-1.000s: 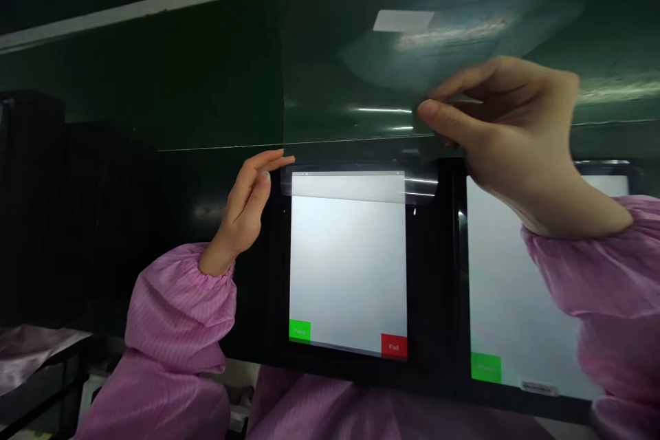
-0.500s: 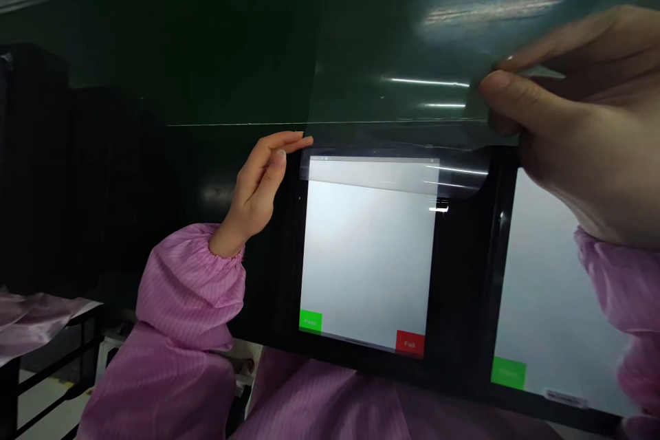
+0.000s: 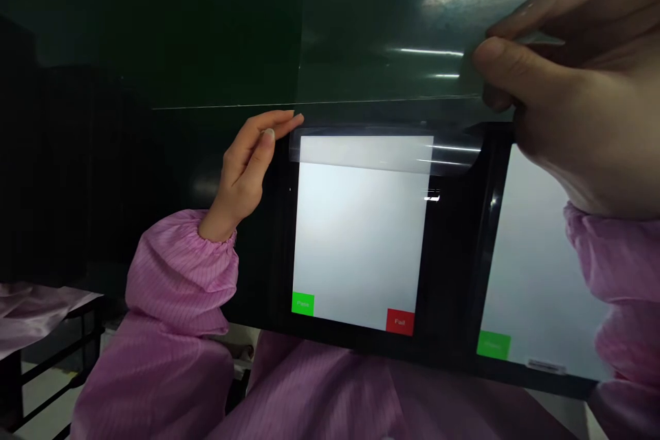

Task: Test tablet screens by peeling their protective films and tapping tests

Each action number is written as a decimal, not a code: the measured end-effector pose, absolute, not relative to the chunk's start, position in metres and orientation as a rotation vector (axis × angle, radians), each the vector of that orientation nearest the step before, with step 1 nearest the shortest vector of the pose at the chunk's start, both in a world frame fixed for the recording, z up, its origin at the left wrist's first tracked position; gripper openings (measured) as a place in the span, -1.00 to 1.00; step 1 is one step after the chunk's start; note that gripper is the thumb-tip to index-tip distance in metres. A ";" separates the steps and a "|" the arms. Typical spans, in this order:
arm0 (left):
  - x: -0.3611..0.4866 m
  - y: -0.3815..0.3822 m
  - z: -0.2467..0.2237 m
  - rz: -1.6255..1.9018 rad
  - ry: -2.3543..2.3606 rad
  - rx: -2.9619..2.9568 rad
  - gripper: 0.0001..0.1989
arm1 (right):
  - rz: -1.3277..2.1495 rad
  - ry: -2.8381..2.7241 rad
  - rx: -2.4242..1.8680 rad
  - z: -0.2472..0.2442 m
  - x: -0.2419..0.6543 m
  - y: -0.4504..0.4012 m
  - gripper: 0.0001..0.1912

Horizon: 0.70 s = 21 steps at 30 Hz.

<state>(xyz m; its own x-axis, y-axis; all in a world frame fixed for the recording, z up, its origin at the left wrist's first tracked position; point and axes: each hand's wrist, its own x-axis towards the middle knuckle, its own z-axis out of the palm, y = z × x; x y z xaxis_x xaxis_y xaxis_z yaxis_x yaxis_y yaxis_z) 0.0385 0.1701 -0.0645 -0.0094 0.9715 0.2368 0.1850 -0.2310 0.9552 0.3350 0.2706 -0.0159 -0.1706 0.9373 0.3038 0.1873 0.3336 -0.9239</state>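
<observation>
A clear film spans between my hands, its lower edge curled over the top of a lit tablet with a green Pass box and a red Fail box. My left hand is at the tablet's top left corner, its fingertips at the film's left edge. My right hand, raised at the right, pinches the film's right side between thumb and fingers. Below it lies a second lit tablet with a green box, partly hidden by my right hand and sleeve.
Both tablets lie on a dark green tabletop crossed by a thin pale line. Pink fabric and dark metal bars are at the lower left.
The whole view has shifted, so the tablets sit slightly higher and further left. My right hand is a little higher, still pinching the film. My left hand remains at the tablet's corner.
</observation>
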 end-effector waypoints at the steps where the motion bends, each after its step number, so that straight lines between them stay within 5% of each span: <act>1: 0.038 0.170 -0.065 1.304 1.225 1.543 -0.67 | 0.941 -1.619 -1.022 -0.017 0.334 0.272 -0.86; 21: 0.032 0.175 -0.069 1.274 1.150 1.551 -0.54 | 0.886 -1.796 -1.037 -0.011 0.345 0.263 -0.89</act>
